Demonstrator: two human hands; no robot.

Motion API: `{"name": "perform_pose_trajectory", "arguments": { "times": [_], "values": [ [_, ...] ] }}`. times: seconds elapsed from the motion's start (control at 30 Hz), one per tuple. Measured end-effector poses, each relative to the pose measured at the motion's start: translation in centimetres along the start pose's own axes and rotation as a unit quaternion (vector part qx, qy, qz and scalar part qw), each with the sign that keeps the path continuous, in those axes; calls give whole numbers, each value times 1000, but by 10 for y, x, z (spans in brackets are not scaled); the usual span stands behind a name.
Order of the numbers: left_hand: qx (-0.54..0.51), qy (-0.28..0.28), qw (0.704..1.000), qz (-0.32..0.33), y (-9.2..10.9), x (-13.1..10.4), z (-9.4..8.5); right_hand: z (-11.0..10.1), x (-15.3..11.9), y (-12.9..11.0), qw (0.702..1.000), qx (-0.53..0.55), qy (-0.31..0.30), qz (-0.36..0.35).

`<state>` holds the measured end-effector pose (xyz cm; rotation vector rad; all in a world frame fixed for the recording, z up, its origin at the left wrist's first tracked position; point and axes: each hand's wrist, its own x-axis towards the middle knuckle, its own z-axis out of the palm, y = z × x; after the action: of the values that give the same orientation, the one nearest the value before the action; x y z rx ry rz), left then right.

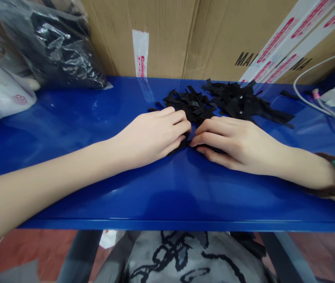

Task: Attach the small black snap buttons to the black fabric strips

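My left hand (158, 135) is closed, its fingers curled down near the middle of the blue table. A small black fabric strip (180, 147) shows beneath its fingertips. Facing it from the right, my right hand (229, 142) has its fingers bent together, the fingertips on the same dark strip. Most of this strip is hidden by the fingers. Just behind the hands lies a heap of black fabric strips (195, 105), and a second heap of strips (239, 100) with a few small shiny dots sits to its right.
Cardboard boxes (167, 39) stand along the table's back edge. A clear plastic bag (64, 47) with black contents is at the back left, beside a white wrapped package (2, 86). A white cable (297, 84) loops at the right. The blue table's front edge (173, 224) is near my lap.
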<state>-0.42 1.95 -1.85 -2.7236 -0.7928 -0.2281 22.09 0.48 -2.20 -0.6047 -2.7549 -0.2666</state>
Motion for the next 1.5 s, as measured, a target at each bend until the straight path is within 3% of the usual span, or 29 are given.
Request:
{"name": "perform_pose_trajectory", "arguments": {
  "times": [0.67,1.27,1.5],
  "values": [
    [41,40,998,21,-2,4,0,1,3,3,998,16,60,21],
    [25,36,999,7,-3,4,0,1,3,6,999,13,36,22],
    [32,41,999,9,-3,4,1,1,3,6,998,-42,42,-13]
  ]
}}
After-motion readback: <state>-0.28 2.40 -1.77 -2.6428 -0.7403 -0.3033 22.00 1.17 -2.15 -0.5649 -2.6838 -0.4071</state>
